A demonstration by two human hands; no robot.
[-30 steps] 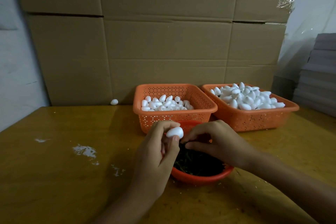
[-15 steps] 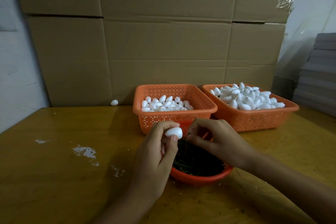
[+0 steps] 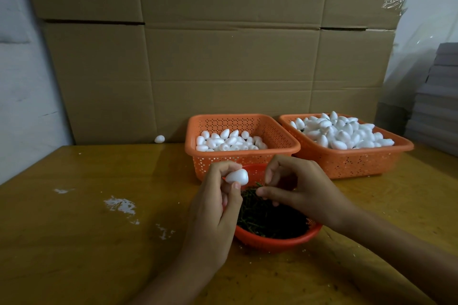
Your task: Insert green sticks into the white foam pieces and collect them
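Left hand [image 3: 213, 215] hides part of red bowl [image 3: 277, 243].

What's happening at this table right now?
A person is assembling by hand. The left hand pinches a white egg-shaped foam piece above a round orange bowl of dark green sticks. The right hand pinches a thin green stick beside the foam, not yet inserted. Behind, the left orange perforated plastic basket holds fewer foam pieces than the right orange basket. A stray foam piece lies by the cardboard wall.
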